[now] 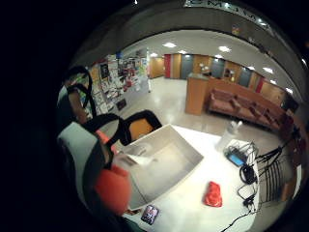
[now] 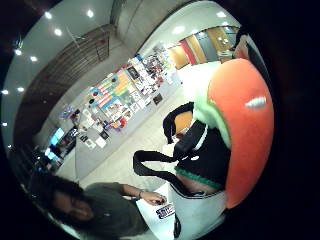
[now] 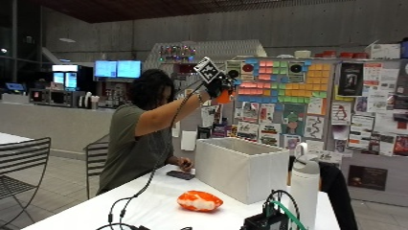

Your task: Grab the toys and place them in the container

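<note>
The container (image 3: 241, 167) stands on the worktop (image 3: 146, 206). A toy (image 3: 199, 201) lies on the worktop before it, a phone (image 3: 181, 175) beside it. The hand (image 3: 215, 87) holds another toy (image 3: 223, 97) above the container.

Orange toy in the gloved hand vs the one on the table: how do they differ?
The held toy is gripped in the right hand, raised high above the container; the table toy lies untouched on the table beside it. The held toy shows green and black parts; the table toy shows white patches. Both are mostly orange.
</note>
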`<state>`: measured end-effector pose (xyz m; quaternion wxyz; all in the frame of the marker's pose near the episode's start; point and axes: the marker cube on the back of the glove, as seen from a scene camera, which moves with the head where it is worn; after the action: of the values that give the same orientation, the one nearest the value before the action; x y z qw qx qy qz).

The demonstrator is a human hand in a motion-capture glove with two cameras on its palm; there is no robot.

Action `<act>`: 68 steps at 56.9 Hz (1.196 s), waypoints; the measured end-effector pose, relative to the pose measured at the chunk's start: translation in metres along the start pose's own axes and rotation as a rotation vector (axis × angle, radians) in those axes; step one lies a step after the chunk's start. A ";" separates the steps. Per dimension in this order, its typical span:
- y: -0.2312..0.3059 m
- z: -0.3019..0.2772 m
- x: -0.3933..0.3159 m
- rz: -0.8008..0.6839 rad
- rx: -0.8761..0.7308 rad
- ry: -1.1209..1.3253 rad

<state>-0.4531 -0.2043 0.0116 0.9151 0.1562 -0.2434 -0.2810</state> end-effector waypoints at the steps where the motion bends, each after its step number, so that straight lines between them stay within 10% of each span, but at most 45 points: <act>1: -0.002 0.002 0.000 0.012 -0.003 -0.015; 8: -0.004 0.027 0.034 0.095 -0.076 0.283; 34: 0.046 0.015 0.074 0.093 -0.145 0.001; 68: 0.392 0.118 0.320 0.693 -0.774 0.623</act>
<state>-0.1122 -0.1000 0.3901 0.9719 -0.2012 0.1194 0.0244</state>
